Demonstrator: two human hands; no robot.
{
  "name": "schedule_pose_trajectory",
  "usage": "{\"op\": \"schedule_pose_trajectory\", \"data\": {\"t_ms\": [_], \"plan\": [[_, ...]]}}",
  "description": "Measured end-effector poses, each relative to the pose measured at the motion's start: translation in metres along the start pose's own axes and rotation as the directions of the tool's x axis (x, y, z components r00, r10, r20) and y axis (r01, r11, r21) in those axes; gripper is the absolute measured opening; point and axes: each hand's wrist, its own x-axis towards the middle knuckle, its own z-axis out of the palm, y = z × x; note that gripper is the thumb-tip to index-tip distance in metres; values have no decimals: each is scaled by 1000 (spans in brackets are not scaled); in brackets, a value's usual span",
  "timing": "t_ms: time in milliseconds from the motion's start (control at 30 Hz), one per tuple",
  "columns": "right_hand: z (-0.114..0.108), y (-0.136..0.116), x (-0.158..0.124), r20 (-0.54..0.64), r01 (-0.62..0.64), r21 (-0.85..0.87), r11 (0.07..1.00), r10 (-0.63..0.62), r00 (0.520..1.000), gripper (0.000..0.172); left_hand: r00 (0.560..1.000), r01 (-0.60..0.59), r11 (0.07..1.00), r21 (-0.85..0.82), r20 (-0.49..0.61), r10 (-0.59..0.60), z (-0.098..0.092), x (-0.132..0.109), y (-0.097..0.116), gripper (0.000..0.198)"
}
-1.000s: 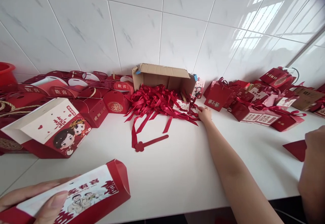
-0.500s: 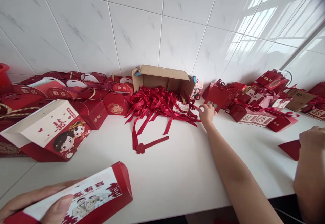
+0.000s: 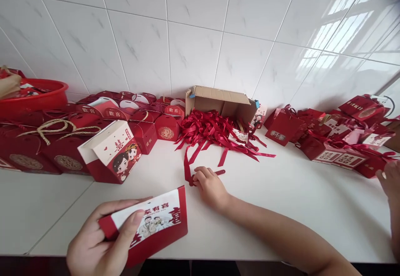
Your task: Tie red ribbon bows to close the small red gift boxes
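Observation:
My left hand [image 3: 109, 234] grips a red and white gift box [image 3: 159, 222] printed with a cartoon couple, its thumb across the printed side. My right hand [image 3: 211, 186] reaches over the white table, fingers curled down onto a flat red strap [image 3: 221, 172] with a flower-shaped end and a ribbon tail [image 3: 187, 165]. The fingers hide most of the flower. Just behind lies a heap of red ribbons [image 3: 212, 130], spilling out of a cardboard box [image 3: 221, 96]. A taller box with a cartoon couple [image 3: 114, 153] stands left of my hands.
Rows of red gift boxes [image 3: 143, 134] fill the left side by the tiled wall. Behind them sits a red basin [image 3: 46, 94], with part of a hand or bag at its edge. More ribboned boxes [image 3: 334, 151] cluster at right, near another person's hand [image 3: 390, 180].
My right hand has moved from the edge of the ribbon heap to the flower-ended strap. My left hand has brought the box inward. The view has turned left.

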Motion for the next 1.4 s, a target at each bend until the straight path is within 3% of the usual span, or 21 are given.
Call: {"op": "schedule_pose_trajectory", "data": {"t_ms": [100, 267, 400, 567, 733, 900, 1233, 1400], "plan": [[-1, 3, -10, 53, -79, 103, 992, 74, 996, 19, 990, 87, 989, -116, 117, -73, -3, 4, -2, 28], [-12, 10, -9, 71, -215, 309, 926, 203, 977, 17, 983, 121, 975, -185, 160, -92, 4, 7, -2, 26], [-23, 4, 7, 47, -229, 492, 840, 238, 970, 13, 964, 183, 954, -236, 231, -128, 12, 8, 3, 27], [-48, -39, 43, 5, -83, 727, 682, 116, 993, 32, 937, 145, 939, -313, 349, -28, 20, 11, 6, 26], [-55, -76, 53, 19, 38, 886, 462, -118, 993, 21, 902, 135, 938, -318, 432, 16, 24, 11, 5, 26], [-47, -71, 53, 21, 34, 878, 477, -111, 994, 15, 863, 194, 923, -333, 505, 1, 23, 11, 2, 27], [-48, -64, 56, 109, 19, 854, 520, -213, 971, 12, 880, 90, 957, -277, 471, 53, 21, 17, 3, 22], [-53, -62, 56, 117, 75, 811, 581, -286, 951, 14, 859, 163, 944, -286, 512, 6, 19, 15, 7, 28]]}}
